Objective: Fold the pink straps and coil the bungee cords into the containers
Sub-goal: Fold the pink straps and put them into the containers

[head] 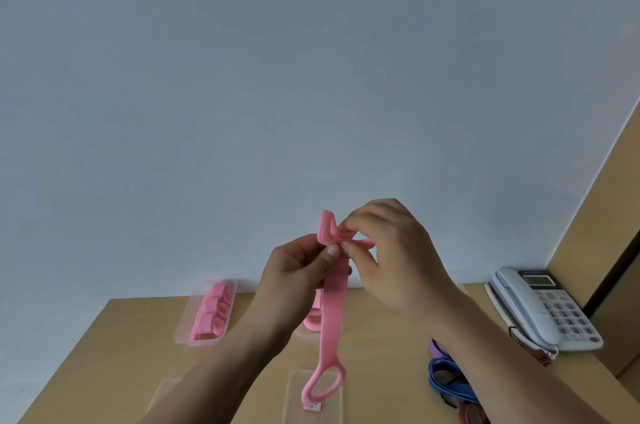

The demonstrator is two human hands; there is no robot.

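I hold a pink strap (331, 319) up above the table, its folded top bunched between both hands and its looped lower end hanging down to a clear lid (313, 396). My left hand (294, 271) pinches the folds from the left with thumb and fingers. My right hand (391, 250) grips the same folds from the right. A clear container (183, 333) at the left holds several folded pink straps (212, 311). Another container with pink straps (311, 321) sits partly hidden behind my left wrist. Blue and purple bungee cords (446, 378) lie at the right.
The wooden table (117, 354) ends at a pale wall behind. A white desk telephone (543, 309) stands at the far right, near a wooden panel. A second clear lid (162, 392) lies at the front left, partly under my left forearm.
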